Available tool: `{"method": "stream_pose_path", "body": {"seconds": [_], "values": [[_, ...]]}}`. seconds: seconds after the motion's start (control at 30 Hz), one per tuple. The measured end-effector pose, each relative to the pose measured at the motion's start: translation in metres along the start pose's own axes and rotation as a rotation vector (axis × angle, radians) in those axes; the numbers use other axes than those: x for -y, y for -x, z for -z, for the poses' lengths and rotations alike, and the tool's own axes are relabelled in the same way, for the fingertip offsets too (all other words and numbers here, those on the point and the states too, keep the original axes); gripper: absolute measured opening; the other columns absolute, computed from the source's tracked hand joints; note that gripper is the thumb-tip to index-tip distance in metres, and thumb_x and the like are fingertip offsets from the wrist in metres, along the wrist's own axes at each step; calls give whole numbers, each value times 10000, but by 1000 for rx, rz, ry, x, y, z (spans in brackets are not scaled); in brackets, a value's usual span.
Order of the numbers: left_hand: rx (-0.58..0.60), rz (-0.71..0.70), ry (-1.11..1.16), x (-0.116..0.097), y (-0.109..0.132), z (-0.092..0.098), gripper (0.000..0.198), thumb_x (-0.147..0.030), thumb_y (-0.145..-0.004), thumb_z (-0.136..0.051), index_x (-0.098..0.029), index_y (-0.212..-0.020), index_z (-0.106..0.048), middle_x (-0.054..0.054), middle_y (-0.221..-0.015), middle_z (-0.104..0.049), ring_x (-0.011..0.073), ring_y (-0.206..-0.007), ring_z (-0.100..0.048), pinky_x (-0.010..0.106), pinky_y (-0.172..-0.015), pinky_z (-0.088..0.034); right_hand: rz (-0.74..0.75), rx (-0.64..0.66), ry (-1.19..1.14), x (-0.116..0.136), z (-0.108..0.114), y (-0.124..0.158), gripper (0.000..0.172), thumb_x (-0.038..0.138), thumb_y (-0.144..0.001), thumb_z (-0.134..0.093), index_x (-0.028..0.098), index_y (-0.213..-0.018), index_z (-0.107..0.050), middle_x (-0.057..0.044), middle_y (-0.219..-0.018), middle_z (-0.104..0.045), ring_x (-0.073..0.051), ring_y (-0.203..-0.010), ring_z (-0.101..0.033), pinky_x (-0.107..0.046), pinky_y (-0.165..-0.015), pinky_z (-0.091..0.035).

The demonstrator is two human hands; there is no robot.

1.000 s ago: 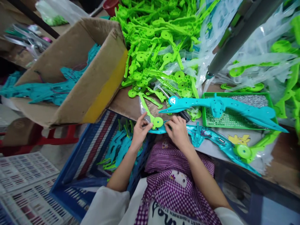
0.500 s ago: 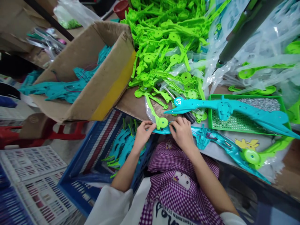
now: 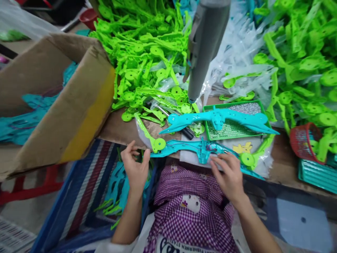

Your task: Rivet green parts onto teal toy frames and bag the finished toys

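Since the lower blue frame (image 3: 202,151) is laid along the near edge of the tabletop (image 3: 118,128), with the left hand (image 3: 135,167) spread beside its left end and the right hand (image 3: 228,175) loosely fanned at its right half, the left green arm (image 3: 158,144) could be dislodged by a nudge.

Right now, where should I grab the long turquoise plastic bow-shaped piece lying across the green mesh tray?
Probably take the bow-shaped piece at its blocky middle, from the near side: it sits between two pointed arms, so should balance, and the grey cylindrical tool points down beyond it.
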State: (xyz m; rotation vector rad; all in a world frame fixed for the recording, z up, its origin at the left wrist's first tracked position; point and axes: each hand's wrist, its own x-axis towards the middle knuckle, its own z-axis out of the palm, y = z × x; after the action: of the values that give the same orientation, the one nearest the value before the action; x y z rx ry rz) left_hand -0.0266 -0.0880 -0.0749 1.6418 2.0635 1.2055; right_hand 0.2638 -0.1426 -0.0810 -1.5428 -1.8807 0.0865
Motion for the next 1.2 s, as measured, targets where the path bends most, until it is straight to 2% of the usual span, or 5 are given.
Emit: {"method": "stream_pose_path", "body": {"seconds": [0.2, 0.37, 0.63, 0.77, 1.2], "values": [[642, -536, 223, -100, -5, -46, 188, -223, -910, -586, -219, -1089, -645, 35, -1005, -633, 167, -955, -588, 315, -855, -476, -247, -140, 236, -59, 35, 9, 181, 300, -880, -599, 212, -1007, -695, -77, -955, -622, -219, -924, -601, -400, -851, -476], [885, -804, 136, -126, 7, -105, 197, -237, -954, -495, -176, -1053, -655, 62, -968, -621, 192, -926, -557, 344, -819, -472, -350, -83, 193, -71, 59, 22, 204, 323, -903, -558, 217, -1011, -695, -74, -939, -616, -212, -895, -607, -368, -821, -485], [844, -952, -10, -153, 30, -137, 287, -348, -935, -532, -171, -1145, -616, 76, -1044, -607, 221, -961, -506, 354, -786, -381, -362, 28, 125, -83, 58, 26, 267, 351, -913, -527, 227, -1093, -681, -105, -1038, -636, -245, -994, -620, -419, -880, -509], [895, -1030, -132, -167, 38, -157, 183, -298, -937, -539, -174, -992, -662, 58, -952, -623, 223, -938, -486, 357, -778, -318, -328, 129, 55, -90, 57, 27, 357, 365, -910, -545, 208, -1223, -613, -127, -1173, -629, -259, -1122, -594, -469, -998, -469], [837, -1188, -12, -147, 29, -165, 186, -172, -961, -475, -185, -881, -643, 31, -778, -625, 193, -825, -470, 382, -757, -237, -366, 243, 24, -95, 65, 27, 428, 388, -899, -565, 225, -1295, -564, -98, -1242, -633, -240, -1158, -606, -425, -970, -534]]}}
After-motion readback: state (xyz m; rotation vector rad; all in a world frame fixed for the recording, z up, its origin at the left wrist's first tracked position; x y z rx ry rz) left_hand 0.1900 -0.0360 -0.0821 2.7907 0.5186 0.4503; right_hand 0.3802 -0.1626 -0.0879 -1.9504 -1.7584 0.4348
